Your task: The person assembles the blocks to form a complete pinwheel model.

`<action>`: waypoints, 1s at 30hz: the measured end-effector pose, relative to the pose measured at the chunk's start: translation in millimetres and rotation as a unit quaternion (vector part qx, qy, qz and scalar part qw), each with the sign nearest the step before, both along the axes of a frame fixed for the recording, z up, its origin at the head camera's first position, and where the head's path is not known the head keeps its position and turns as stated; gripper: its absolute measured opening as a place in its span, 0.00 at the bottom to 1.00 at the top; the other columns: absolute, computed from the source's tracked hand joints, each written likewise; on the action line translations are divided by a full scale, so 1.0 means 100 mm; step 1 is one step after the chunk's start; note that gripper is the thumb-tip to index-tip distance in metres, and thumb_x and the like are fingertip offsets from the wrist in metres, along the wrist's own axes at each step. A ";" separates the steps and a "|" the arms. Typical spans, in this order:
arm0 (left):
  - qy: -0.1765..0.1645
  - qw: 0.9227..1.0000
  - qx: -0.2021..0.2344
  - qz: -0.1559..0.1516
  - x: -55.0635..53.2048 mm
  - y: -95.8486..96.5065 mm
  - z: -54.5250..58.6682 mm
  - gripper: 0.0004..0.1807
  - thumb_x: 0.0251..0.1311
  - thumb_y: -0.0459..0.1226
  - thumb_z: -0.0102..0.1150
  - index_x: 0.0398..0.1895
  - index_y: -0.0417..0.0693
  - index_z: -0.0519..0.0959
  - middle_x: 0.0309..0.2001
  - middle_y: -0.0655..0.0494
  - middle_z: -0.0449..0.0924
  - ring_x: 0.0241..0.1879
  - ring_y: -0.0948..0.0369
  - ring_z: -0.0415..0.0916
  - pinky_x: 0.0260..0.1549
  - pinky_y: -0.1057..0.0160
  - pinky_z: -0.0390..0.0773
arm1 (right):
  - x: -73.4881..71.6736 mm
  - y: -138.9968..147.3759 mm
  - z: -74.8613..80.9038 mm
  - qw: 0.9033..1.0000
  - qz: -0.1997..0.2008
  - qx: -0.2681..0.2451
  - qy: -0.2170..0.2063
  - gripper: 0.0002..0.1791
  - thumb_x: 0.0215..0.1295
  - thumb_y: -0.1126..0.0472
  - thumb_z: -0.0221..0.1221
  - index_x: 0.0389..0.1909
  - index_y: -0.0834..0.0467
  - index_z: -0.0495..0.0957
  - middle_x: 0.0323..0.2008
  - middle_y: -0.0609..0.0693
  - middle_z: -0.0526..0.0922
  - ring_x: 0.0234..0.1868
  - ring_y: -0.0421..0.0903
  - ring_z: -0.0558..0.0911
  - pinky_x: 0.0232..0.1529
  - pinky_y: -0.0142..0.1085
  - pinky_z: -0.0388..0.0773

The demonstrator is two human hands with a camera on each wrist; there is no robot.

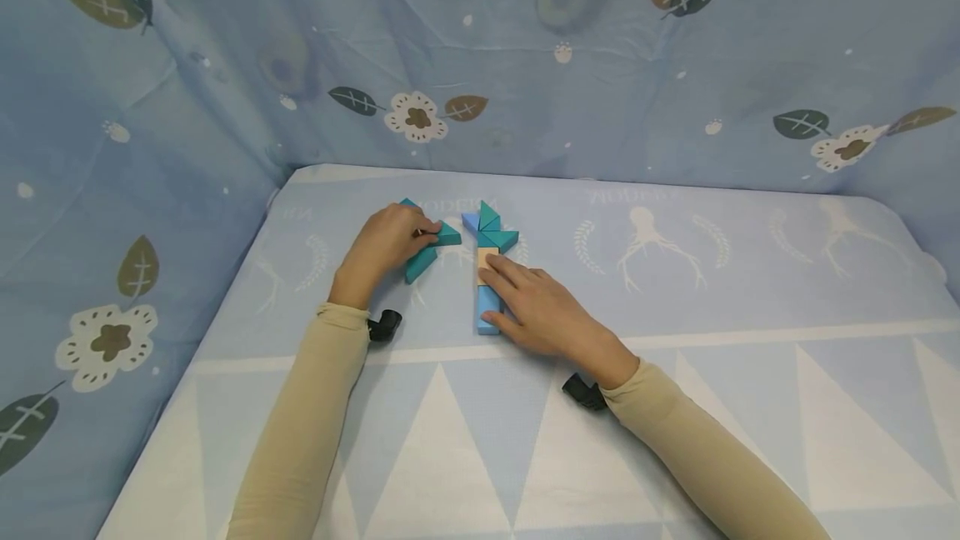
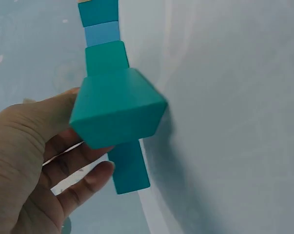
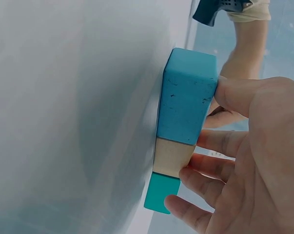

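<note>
My left hand (image 1: 382, 247) pinches a teal block (image 1: 449, 234) between thumb and fingers. The same teal block (image 2: 117, 107) fills the middle of the left wrist view and hides some fingertips. A second teal block (image 1: 420, 265) lies just below that hand, and a teal corner (image 1: 407, 202) shows beyond it. My right hand (image 1: 543, 311) rests along a column of blocks, its fingers extended. Its thumb touches the blue block (image 3: 186, 97) and its fingers lie beside the natural-wood block (image 3: 172, 157). A teal piece (image 3: 162, 192) adjoins the wood block.
Teal triangles (image 1: 489, 217) and a light-blue triangle (image 1: 470, 222) cluster at the column's far end. All the blocks lie on a patterned cloth (image 1: 675, 290). A blue printed curtain (image 1: 600, 107) rises behind. Black wrist devices (image 1: 583, 392) sit under both wrists.
</note>
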State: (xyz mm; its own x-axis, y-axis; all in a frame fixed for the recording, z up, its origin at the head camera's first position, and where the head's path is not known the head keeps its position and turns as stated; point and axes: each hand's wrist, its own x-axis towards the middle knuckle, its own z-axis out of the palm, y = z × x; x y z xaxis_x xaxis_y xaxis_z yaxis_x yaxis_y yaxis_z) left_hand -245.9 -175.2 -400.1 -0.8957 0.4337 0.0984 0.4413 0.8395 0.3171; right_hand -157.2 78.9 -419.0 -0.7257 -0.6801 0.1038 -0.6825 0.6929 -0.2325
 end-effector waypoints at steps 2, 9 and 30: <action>0.007 1.000 -0.001 0.001 -0.01 0.01 -0.02 0.14 0.60 0.37 0.66 0.49 0.47 0.85 0.42 0.49 0.86 0.43 0.51 0.82 0.40 0.54 0.82 | 0.00 0.00 0.00 1.000 0.001 -0.002 0.001 0.34 0.72 0.45 0.53 0.71 0.60 0.63 0.73 0.58 0.61 0.72 0.53 0.65 0.64 0.50 0.70; 0.043 0.999 -0.009 -0.005 -0.02 0.05 -0.06 0.12 0.59 0.37 0.68 0.45 0.47 0.87 0.43 0.50 0.85 0.45 0.51 0.81 0.44 0.54 0.82 | 0.00 0.00 0.00 1.000 0.001 -0.004 -0.002 0.33 0.73 0.45 0.53 0.71 0.60 0.63 0.73 0.58 0.61 0.72 0.53 0.65 0.65 0.50 0.70; 0.046 0.998 -0.039 -0.031 0.04 0.18 0.00 0.14 0.62 0.40 0.65 0.49 0.46 0.86 0.49 0.51 0.83 0.48 0.53 0.80 0.46 0.54 0.82 | 0.00 0.00 0.01 1.000 0.002 -0.001 0.007 0.34 0.72 0.45 0.54 0.71 0.60 0.64 0.72 0.58 0.62 0.72 0.53 0.66 0.64 0.51 0.71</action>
State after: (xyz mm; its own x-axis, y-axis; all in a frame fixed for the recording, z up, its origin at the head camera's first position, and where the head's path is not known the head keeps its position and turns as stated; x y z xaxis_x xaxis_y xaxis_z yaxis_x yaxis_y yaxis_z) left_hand -242.2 -157.2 -400.5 -0.8557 0.4974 0.1427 0.5172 0.8305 0.2066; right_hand -157.4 78.5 -418.0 -0.7213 -0.6829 0.1159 -0.6888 0.6894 -0.2243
